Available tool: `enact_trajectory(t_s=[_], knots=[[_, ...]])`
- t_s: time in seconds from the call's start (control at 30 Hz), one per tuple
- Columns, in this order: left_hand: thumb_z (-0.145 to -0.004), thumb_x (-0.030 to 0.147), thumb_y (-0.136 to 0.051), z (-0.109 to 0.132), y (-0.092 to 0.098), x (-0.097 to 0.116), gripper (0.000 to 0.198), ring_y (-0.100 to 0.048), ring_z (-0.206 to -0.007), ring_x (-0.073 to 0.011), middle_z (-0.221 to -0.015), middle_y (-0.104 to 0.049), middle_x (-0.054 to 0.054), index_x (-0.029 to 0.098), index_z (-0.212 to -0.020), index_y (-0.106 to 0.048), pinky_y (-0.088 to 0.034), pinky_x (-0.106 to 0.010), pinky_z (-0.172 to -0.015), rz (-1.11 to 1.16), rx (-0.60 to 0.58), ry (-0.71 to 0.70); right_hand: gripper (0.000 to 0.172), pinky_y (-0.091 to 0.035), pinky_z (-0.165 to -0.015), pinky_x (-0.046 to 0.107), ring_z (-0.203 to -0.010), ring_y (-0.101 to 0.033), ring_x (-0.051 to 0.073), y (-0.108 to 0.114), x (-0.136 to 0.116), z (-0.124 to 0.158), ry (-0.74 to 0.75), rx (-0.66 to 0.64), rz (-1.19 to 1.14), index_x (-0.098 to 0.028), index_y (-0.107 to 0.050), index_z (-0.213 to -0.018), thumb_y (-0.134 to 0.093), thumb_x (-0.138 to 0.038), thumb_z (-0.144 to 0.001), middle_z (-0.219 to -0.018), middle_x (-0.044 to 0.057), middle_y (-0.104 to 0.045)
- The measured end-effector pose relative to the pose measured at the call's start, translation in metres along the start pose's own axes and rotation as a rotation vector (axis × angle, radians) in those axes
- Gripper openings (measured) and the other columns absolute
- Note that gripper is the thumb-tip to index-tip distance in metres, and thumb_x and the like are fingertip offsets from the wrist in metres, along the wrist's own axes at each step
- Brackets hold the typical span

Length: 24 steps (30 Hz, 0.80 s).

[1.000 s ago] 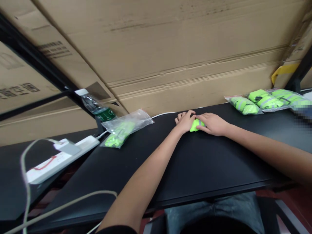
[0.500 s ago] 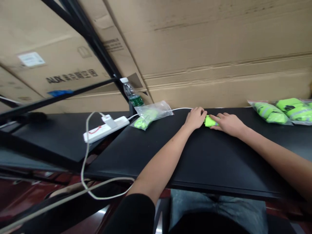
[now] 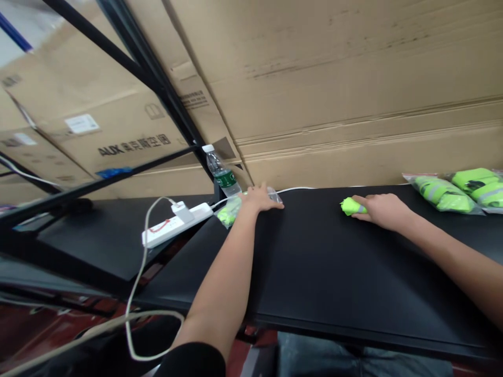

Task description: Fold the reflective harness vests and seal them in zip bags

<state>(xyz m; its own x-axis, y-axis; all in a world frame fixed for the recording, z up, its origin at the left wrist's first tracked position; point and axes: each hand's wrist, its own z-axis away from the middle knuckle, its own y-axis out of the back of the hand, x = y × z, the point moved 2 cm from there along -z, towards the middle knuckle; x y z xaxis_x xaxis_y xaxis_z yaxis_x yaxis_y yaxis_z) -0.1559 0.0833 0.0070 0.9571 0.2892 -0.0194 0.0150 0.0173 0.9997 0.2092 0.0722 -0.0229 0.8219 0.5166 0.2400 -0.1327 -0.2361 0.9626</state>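
Note:
My right hand (image 3: 383, 211) is closed around one end of a small rolled neon-yellow reflective vest (image 3: 347, 206), which rests on the black tabletop (image 3: 314, 262). Farther left, my left hand (image 3: 257, 199) reaches over a clear plastic bag (image 3: 275, 196), its fingers spread and the thumb pointing right. Part of the bag lies hidden under that hand. Neon-yellow fabric (image 3: 228, 213) shows inside the bag's left end.
Bagged reflective vests (image 3: 444, 195) lie at the back right. Behind my left hand leans a water bottle (image 3: 222, 173). A white power strip (image 3: 178, 224) with a plug and loose cable sits left, near a black metal frame (image 3: 157, 78). Large cardboard boxes (image 3: 353, 78) line the back.
My left hand has left the rolled vest and moved left onto the plastic bag. My right hand keeps hold of the vest, now slightly farther right in view.

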Motion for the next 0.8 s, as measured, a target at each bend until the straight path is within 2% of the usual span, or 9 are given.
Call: enact_trajectory(t_s=[0.13,0.2,0.27,0.37,0.47,0.57,0.67,0.73,0.8], knots=[[-0.036,0.070,-0.086,0.007,0.006,0.013,0.125,-0.030,-0.145,-0.0505,-0.156,-0.041,-0.019,0.031,-0.147,-0.045,-0.028,-0.065,-0.113,-0.025,-0.120,-0.097,0.056,-0.046,-0.063,0.034,-0.085,-0.073,0.032,0.002,0.004,0.006,-0.008,-0.008,-0.026,-0.023,-0.055,-0.139,-0.045,-0.059,-0.097,-0.102,0.014,-0.076],[-0.034,0.068,-0.087,0.010,0.008,0.019,0.125,-0.031,-0.144,-0.0524,-0.152,-0.046,-0.020,0.031,-0.146,-0.047,-0.030,-0.065,-0.111,-0.031,-0.149,-0.114,0.058,-0.047,-0.064,0.035,-0.086,-0.073,0.033,0.002,0.007,0.011,-0.021,-0.009,-0.023,-0.024,-0.055,-0.140,-0.044,-0.061,-0.097,-0.102,0.014,-0.076],[-0.039,0.066,-0.087,0.015,0.011,0.025,0.120,-0.036,-0.142,-0.0510,-0.146,-0.054,-0.019,0.029,-0.146,-0.047,-0.026,-0.067,-0.113,-0.032,-0.142,-0.164,0.059,-0.047,-0.064,0.036,-0.087,-0.073,0.034,0.003,0.008,0.015,-0.025,-0.001,-0.018,-0.024,-0.055,-0.141,-0.044,-0.062,-0.097,-0.104,0.015,-0.076],[-0.058,0.059,-0.080,0.030,0.013,0.037,0.099,-0.051,-0.134,-0.0420,-0.137,-0.063,-0.014,0.027,-0.145,-0.047,-0.014,-0.065,-0.119,0.021,-0.081,-0.392,0.060,-0.048,-0.065,0.036,-0.088,-0.073,0.034,0.005,0.007,0.018,-0.003,0.015,-0.020,-0.024,-0.055,-0.142,-0.045,-0.062,-0.097,-0.105,0.015,-0.076],[-0.070,0.059,-0.072,0.054,0.012,0.050,0.096,-0.048,-0.139,-0.0367,-0.151,-0.052,-0.012,0.025,-0.152,-0.038,-0.018,-0.057,-0.122,0.127,-0.013,-0.626,0.060,-0.048,-0.068,0.036,-0.089,-0.073,0.034,0.009,0.009,0.018,-0.019,0.007,-0.087,-0.023,-0.057,-0.141,-0.048,-0.062,-0.096,-0.104,0.015,-0.077],[-0.071,0.064,-0.070,0.076,0.008,0.065,0.107,-0.038,-0.146,-0.0344,-0.161,-0.037,-0.014,0.018,-0.158,-0.027,-0.028,-0.047,-0.121,0.201,0.002,-0.752,0.059,-0.049,-0.072,0.036,-0.089,-0.072,0.031,0.018,0.010,0.019,-0.066,0.011,-0.386,-0.024,-0.063,-0.135,-0.054,-0.063,-0.092,-0.103,0.012,-0.077],[-0.069,0.064,-0.072,0.091,0.004,0.080,0.111,-0.040,-0.145,-0.0343,-0.160,-0.039,-0.016,0.017,-0.158,-0.025,-0.031,-0.046,-0.119,0.243,0.052,-0.842,0.057,-0.052,-0.065,0.031,-0.075,-0.070,0.023,0.030,0.004,0.024,-0.116,-0.031,-0.944,-0.018,-0.072,-0.111,-0.059,-0.068,-0.086,-0.092,0.009,-0.077],[-0.068,0.063,-0.074,0.097,0.003,0.089,0.114,-0.043,-0.143,-0.0338,-0.156,-0.044,-0.016,0.017,-0.159,-0.023,-0.031,-0.046,-0.118,0.270,0.097,-0.908,0.058,-0.052,-0.056,0.028,-0.062,-0.067,0.019,0.035,-0.005,0.029,-0.150,-0.139,-1.276,-0.015,-0.071,-0.097,-0.063,-0.070,-0.082,-0.079,0.008,-0.074],[-0.067,0.060,-0.076,0.104,0.003,0.096,0.116,-0.044,-0.141,-0.0326,-0.153,-0.048,-0.014,0.018,-0.159,-0.019,-0.031,-0.046,-0.119,0.309,0.147,-0.964,0.056,-0.052,-0.049,0.026,-0.055,-0.065,0.016,0.038,-0.016,0.033,-0.157,-0.288,-1.476,-0.015,-0.069,-0.092,-0.068,-0.069,-0.079,-0.070,0.005,-0.071]])
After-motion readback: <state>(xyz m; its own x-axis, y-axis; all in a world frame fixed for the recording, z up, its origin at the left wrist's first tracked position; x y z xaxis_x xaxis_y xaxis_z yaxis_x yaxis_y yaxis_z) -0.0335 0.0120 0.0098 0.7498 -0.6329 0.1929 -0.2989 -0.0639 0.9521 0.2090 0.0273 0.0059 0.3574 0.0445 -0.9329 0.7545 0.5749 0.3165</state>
